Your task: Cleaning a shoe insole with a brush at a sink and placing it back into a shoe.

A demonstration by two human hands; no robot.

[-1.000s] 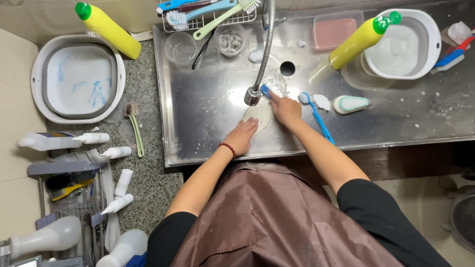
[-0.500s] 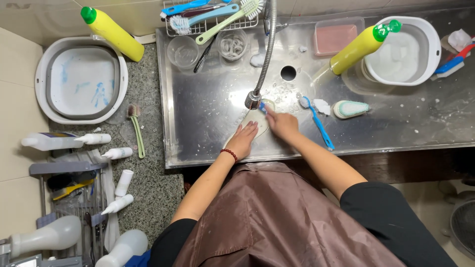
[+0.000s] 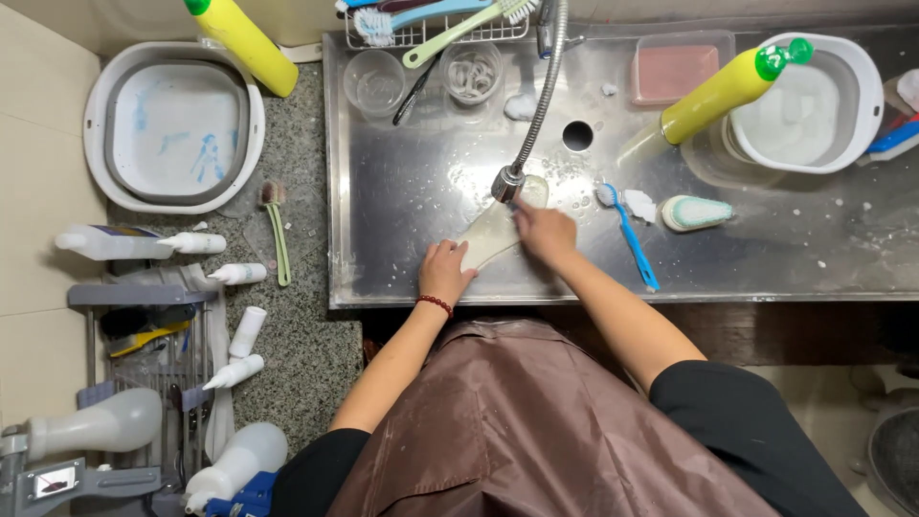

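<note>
A pale, flat insole-shaped piece (image 3: 490, 235) lies in the steel sink (image 3: 402, 191) under the flexible faucet head (image 3: 506, 183). My left hand (image 3: 444, 272) presses on its near end, a red bead bracelet at the wrist. My right hand (image 3: 543, 234) is closed over its far end close to the spout, blurred; whether it holds a small brush I cannot tell. A blue toothbrush-like brush (image 3: 627, 235) lies just right of my right hand.
A white scrub brush (image 3: 696, 213) and a yellow squeeze bottle (image 3: 713, 96) lie right, beside a white basin (image 3: 814, 101). A pink tray (image 3: 675, 69), two clear cups and a wire rack with brushes sit at the back. Left counter: white tub (image 3: 172, 124), green brush, spray bottles.
My right hand has shifted along the pale piece near the faucet. My left hand has stayed on its near end. The camera view shifted slightly.
</note>
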